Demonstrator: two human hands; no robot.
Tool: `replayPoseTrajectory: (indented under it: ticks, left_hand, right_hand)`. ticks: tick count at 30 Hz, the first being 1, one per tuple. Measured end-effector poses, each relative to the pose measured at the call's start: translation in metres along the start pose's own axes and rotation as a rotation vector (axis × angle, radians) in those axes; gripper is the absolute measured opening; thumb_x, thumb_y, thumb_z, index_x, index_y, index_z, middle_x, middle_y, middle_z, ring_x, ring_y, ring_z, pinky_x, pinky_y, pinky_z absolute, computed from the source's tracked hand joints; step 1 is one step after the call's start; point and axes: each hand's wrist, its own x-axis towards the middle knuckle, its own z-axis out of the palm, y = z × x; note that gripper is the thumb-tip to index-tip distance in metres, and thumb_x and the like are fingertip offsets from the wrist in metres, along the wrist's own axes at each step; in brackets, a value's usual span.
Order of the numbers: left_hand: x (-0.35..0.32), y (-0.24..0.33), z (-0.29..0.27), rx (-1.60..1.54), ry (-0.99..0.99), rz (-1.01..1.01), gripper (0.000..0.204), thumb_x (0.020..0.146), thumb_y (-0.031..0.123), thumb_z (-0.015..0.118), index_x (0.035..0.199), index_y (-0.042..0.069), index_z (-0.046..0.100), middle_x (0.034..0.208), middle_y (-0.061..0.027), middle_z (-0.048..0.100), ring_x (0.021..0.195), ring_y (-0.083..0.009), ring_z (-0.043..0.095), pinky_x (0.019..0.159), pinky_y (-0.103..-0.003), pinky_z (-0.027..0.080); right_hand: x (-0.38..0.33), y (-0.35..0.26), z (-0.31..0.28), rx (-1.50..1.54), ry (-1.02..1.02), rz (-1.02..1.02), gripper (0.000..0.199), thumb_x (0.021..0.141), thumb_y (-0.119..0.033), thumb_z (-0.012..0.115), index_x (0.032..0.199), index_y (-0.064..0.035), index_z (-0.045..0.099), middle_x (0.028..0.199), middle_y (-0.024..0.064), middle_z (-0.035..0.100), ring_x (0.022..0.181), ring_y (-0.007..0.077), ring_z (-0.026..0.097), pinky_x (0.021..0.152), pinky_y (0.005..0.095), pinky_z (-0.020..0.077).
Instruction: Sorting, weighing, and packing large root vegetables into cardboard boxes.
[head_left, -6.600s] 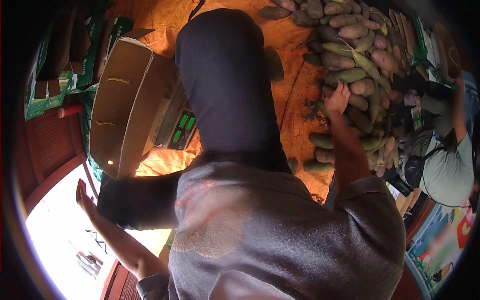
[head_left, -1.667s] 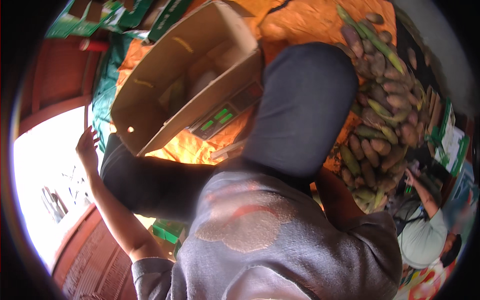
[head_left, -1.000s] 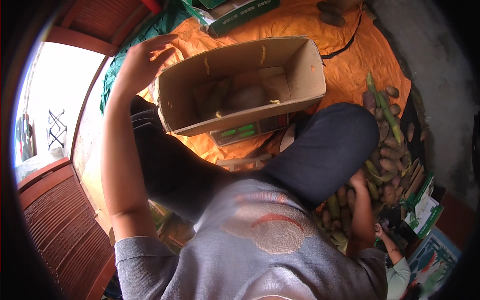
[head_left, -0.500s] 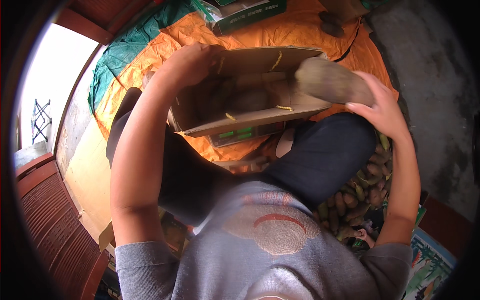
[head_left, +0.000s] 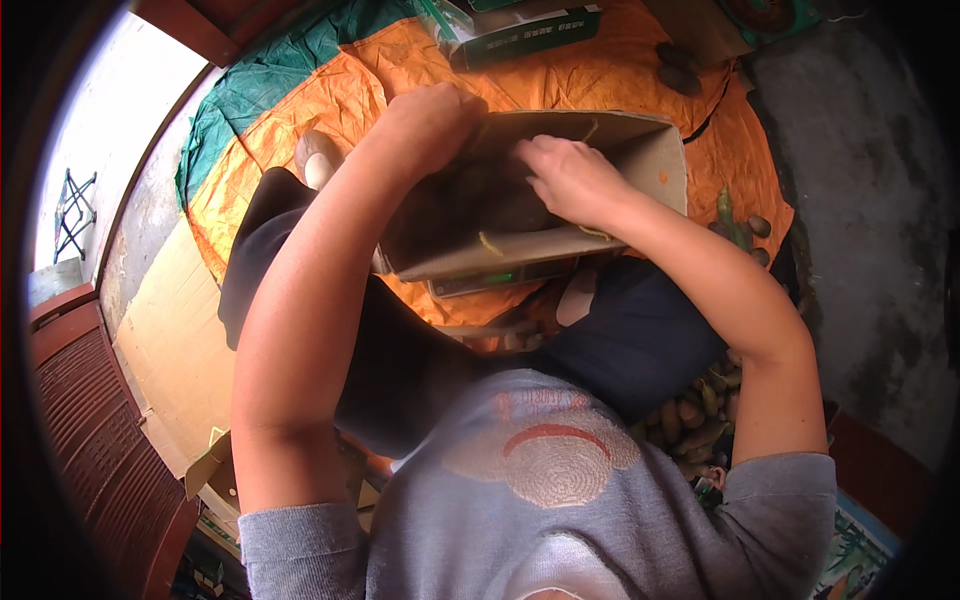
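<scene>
A deep, open cardboard box [head_left: 535,243] with yellow cord loops stands in front of my crossed legs. My left hand [head_left: 437,122] is closed over the box's far left edge, its fingertips out of sight. My right hand [head_left: 572,180] reaches over the near right part of the box, fingers and thumb pointing left into it. Dark, blurred shapes lie inside beyond its fingers, and I cannot make out whether it holds one. Below the near wall, a scale with a green lit display [head_left: 505,277] partly shows.
Orange sheeting [head_left: 610,75] covers the floor, with green sheeting [head_left: 240,110] to its left. A green-and-white carton [head_left: 525,38] stands at the back. Brown and greenish elongated produce [head_left: 690,415] is heaped beside my right leg. Flattened cardboard [head_left: 170,350] lies left.
My right hand has moved left from beyond the box's right end to over its inside. The large brown root it held is no longer plainly visible. My left hand stays at the box's edge.
</scene>
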Motion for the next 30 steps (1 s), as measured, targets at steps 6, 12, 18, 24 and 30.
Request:
replayPoseTrajectory:
  ticks: [6, 12, 18, 24, 30]
  left_hand:
    - [-0.01, 0.0, -0.002, -0.046, -0.02, -0.039, 0.051, 0.088, -0.001, 0.053, 0.134, 0.017, 0.063, 0.102, -0.0219, 0.072, 0.098, -0.0396, 0.069, 0.084, -0.048, 0.056]
    - [0.001, 0.009, 0.001, -0.154, 0.188, 0.042, 0.05, 0.094, 0.009, 0.062, 0.143, 0.017, 0.057, 0.117, -0.0191, 0.071, 0.107, -0.0397, 0.067, 0.094, -0.045, 0.053]
    - [-0.025, -0.016, -0.024, -0.145, 0.492, -0.021, 0.035, 0.094, 0.009, 0.068, 0.129, 0.015, 0.069, 0.125, -0.0104, 0.071, 0.114, -0.0235, 0.069, 0.097, -0.035, 0.053]
    - [-0.01, -0.039, 0.01, -0.358, 0.524, -0.191, 0.03, 0.099, 0.014, 0.067, 0.128, 0.01, 0.07, 0.119, -0.0084, 0.073, 0.104, -0.0182, 0.071, 0.094, -0.032, 0.054]
    - [-0.053, -0.084, -0.012, -0.284, 0.51, -0.252, 0.036, 0.109, 0.025, 0.049, 0.138, 0.01, 0.062, 0.102, -0.0106, 0.076, 0.093, -0.0152, 0.071, 0.092, -0.033, 0.052]
  right_hand:
    - [-0.107, 0.032, -0.117, 0.218, 0.618, 0.321, 0.029, 0.092, -0.012, 0.07, 0.12, -0.0066, 0.068, 0.095, 0.0097, 0.073, 0.082, 0.0175, 0.069, 0.077, 0.0313, 0.0548]
    - [-0.355, 0.171, -0.047, 0.358, 0.935, 0.864, 0.032, 0.096, -0.008, 0.066, 0.127, -0.0029, 0.063, 0.098, 0.0048, 0.071, 0.082, 0.0083, 0.063, 0.075, 0.0252, 0.0523]
    - [-0.496, 0.16, 0.242, 0.193, 0.741, 1.247, 0.028, 0.089, -0.008, 0.064, 0.117, -0.0028, 0.066, 0.093, 0.0178, 0.073, 0.085, 0.0294, 0.072, 0.076, 0.0413, 0.0555]
    - [-0.604, 0.089, 0.464, 0.764, 0.696, 1.513, 0.036, 0.091, -0.017, 0.061, 0.124, -0.0034, 0.063, 0.123, 0.0229, 0.066, 0.118, 0.0355, 0.064, 0.101, 0.0463, 0.0496]
    - [-0.525, 0.091, 0.394, 0.638, 0.323, 1.758, 0.038, 0.096, -0.02, 0.055, 0.13, -0.0039, 0.057, 0.138, 0.0194, 0.055, 0.133, 0.0362, 0.05, 0.109, 0.0465, 0.042]
